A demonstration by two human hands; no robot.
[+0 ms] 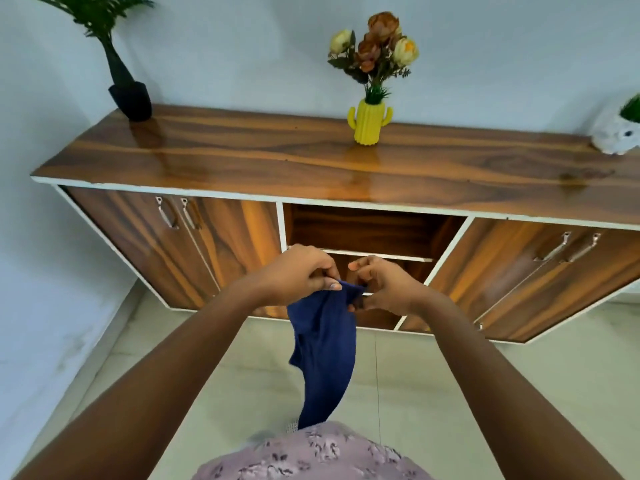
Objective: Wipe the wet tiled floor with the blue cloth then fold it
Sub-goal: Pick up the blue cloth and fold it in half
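Observation:
The blue cloth (325, 351) hangs in the air in front of me, bunched at its top and drooping down to my clothing. My left hand (298, 273) pinches its upper edge between thumb and fingers. Close beside it, my right hand (384, 284) grips the same top edge, the two hands almost touching. Below spreads the pale tiled floor (450, 393); I cannot tell whether it is wet.
A long wooden sideboard (311, 161) stands against the wall ahead, with closed doors left and right and an open middle shelf. On top are a black potted plant (130, 98), a yellow cactus vase of flowers (369, 123) and a white planter (616, 136).

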